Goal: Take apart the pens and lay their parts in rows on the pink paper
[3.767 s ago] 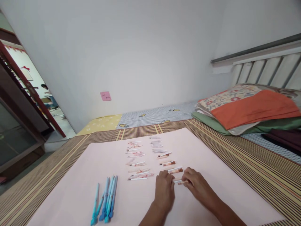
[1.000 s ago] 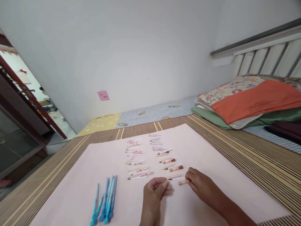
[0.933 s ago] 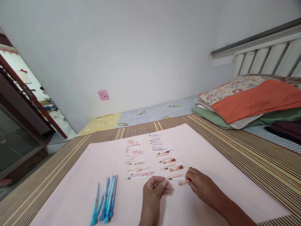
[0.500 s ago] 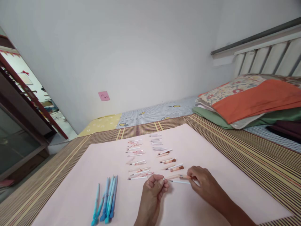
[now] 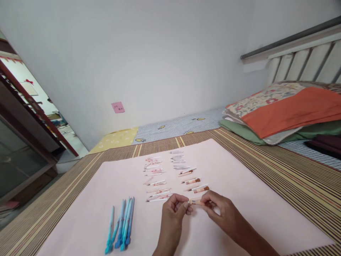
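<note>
My left hand (image 5: 174,212) and my right hand (image 5: 221,212) meet above a pale pink sheet (image 5: 239,199). Both pinch a small orange pen part (image 5: 195,202) held between their fingertips. Just beyond them lie two rows of taken-apart pen pieces: a pink and white row (image 5: 156,177) on the left, and an orange and brown row (image 5: 190,177) on the right. Several whole blue pens (image 5: 121,225) lie side by side to the left of my left hand.
The pink sheet lies on a brown striped mat (image 5: 293,177) over a bed. Stacked pillows (image 5: 287,113) and a slatted headboard (image 5: 301,57) are at the right. A white wall with a pink note (image 5: 118,107) is ahead. A doorway (image 5: 34,110) opens at the left.
My right hand lifted the orange pen part from the sheet and carried it left. It now meets my left hand, whose fingertips have closed on the part's other end.
</note>
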Motion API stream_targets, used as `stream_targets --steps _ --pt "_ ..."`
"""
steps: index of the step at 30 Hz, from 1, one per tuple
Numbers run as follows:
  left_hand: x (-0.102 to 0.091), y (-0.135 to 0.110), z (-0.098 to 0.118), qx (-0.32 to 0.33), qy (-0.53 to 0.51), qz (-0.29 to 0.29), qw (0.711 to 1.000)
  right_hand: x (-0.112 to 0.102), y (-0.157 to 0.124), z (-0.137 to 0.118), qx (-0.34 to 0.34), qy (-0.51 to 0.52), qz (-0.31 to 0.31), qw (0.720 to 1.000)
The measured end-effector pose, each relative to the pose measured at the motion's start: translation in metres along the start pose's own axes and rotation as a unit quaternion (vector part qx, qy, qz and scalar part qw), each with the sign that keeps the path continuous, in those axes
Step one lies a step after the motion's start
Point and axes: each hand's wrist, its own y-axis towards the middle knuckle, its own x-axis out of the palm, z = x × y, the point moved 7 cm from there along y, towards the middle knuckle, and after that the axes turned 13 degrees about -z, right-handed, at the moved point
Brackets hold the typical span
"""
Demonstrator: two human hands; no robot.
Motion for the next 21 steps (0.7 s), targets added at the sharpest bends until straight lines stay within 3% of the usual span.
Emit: stream_targets --steps 7,12,21 --pt "0.003 -0.006 0.015 0.009 0.133 0.018 0.991 -0.002 -0.002 -0.009 -0.011 -0.024 0.002 1.000" --pt "0.004 -0.008 0.030 0.020 0.218 0.024 0.975 0.004 -0.003 -0.007 0.005 0.027 0.009 1.000" --pt "0.004 -0.001 0.018 0.006 0.095 -0.019 0.995 0.018 -0.003 -0.010 0.063 0.215 0.002 0.974"
